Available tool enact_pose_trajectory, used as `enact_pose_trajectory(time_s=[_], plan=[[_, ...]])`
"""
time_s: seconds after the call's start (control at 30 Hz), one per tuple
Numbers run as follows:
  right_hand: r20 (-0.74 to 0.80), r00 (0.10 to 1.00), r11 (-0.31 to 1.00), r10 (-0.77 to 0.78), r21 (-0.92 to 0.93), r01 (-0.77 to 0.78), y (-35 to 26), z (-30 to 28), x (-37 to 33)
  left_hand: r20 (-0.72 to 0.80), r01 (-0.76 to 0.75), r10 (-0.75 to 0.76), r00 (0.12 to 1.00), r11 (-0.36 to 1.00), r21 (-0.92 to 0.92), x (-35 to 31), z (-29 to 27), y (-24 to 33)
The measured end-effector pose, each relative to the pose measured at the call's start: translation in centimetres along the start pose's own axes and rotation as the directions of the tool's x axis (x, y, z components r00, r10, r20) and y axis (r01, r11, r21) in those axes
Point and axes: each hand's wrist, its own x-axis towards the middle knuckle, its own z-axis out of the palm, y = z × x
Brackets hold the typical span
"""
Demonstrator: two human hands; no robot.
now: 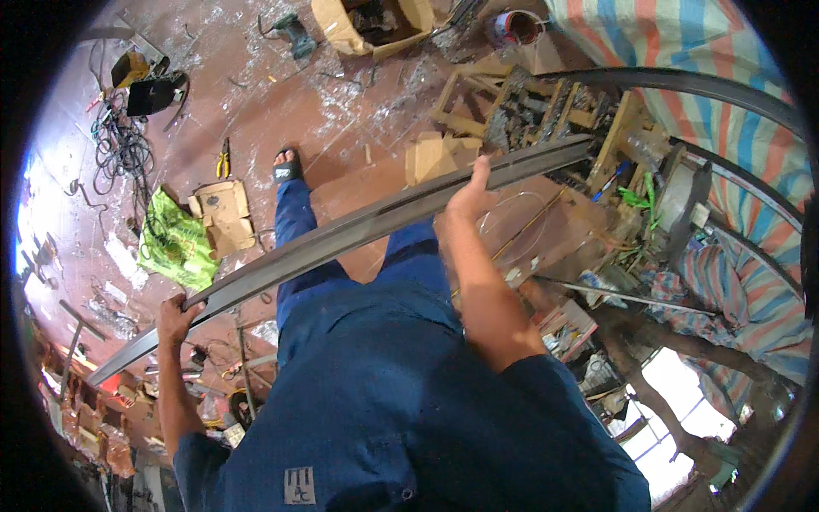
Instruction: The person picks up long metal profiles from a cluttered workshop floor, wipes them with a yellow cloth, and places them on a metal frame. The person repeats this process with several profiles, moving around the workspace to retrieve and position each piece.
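Observation:
A long grey steel bar (341, 232), with a groove along its length, slants across in front of my body, from low on the left to higher on the right. My left hand (177, 320) is closed round it toward its left end. Farther along to the right, my right hand (467, 203) holds the bar from its near side, the thumb pointing up over the edge. The fingers of that hand are mostly hidden behind the steel. The right end of the bar overlaps a rough wooden frame (465, 94) in view; whether they touch I cannot tell.
Pliers (223, 162), flattened cardboard (223, 218), a green bag (177, 243) and tangled cable (119, 154) lie on the littered floor. A cardboard box (341, 34) and a paint bucket (519, 30) stand ahead. Striped sheeting (682, 51) and curved metal bars (699, 81) line the right.

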Motion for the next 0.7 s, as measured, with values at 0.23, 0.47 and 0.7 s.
enact_pose_trajectory(time_s=[0.23,0.47,0.7], plan=[[-0.073,0.997,0.983,0.032,-0.179,-0.045,-0.7,0.2,-0.6,0.009,0.02,-0.018,1.0,0.973,-0.229,-0.4,-1.9,3.9],[-0.056,0.998,0.989,-0.039,-0.143,0.03,0.2,0.3,0.3,-0.015,-0.02,0.018,1.0,0.984,-0.177,-0.9,-0.6,1.9],[-0.049,0.998,0.984,0.034,-0.176,-0.042,-0.7,-0.1,-0.2,-0.056,-0.037,0.03,0.998,0.991,-0.127,-0.7,-0.3,1.3]])
